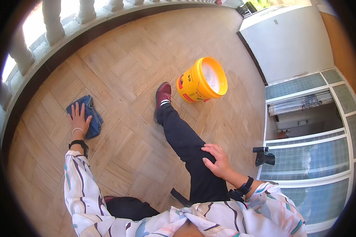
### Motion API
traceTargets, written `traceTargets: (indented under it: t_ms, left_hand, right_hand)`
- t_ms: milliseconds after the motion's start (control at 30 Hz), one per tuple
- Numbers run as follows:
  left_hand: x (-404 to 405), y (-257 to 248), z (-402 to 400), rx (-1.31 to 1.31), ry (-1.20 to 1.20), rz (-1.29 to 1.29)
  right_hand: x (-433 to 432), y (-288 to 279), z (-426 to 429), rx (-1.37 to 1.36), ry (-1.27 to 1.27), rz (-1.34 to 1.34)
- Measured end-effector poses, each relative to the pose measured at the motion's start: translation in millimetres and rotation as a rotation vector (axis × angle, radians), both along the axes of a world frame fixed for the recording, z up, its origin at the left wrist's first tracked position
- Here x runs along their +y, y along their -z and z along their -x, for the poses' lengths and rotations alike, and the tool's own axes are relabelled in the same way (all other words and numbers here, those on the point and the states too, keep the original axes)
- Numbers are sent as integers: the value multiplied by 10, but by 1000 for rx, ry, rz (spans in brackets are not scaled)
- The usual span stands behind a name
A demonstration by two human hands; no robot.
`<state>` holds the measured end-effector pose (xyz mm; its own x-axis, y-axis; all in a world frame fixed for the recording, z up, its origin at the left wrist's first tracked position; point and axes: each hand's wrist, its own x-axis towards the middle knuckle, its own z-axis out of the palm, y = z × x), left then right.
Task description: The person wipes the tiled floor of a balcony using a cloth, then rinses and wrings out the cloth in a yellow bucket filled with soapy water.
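Observation:
My left hand lies flat with fingers spread on a folded blue cloth, which rests on the wood-look tiled floor. On my bent knee, in black trousers, rests my right hand, its fingers slightly apart and holding no object. Beyond my maroon shoe stands a yellow plastic bucket with a wire handle. Whitish, foamy-looking liquid shows inside it.
A balustrade of pale balusters with a dark base strip runs along the left and top. At the right are a white wall and white-framed glazed panels, one section open. A small black object stands beside them.

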<state>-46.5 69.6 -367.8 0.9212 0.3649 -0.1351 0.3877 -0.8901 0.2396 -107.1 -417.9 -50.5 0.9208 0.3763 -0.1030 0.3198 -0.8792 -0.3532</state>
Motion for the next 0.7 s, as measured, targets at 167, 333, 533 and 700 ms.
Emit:
traceTargets:
  t_ms: [167,333,533,700]
  left_hand:
    - [-659,-93,945,-29,135,107]
    - [-1425,-247,2101,56,350,219]
    - [-1831,-42,2591,122,641,234]
    - [-2006,-275,2408,290,680,130]
  right_hand:
    - [-140,38,113,-33,24,-16]
    - [-361,233,256,-58,40,-69]
    - [-636,221,238,-72,65,-161]
    - [-785,151,172,-77,34,-153]
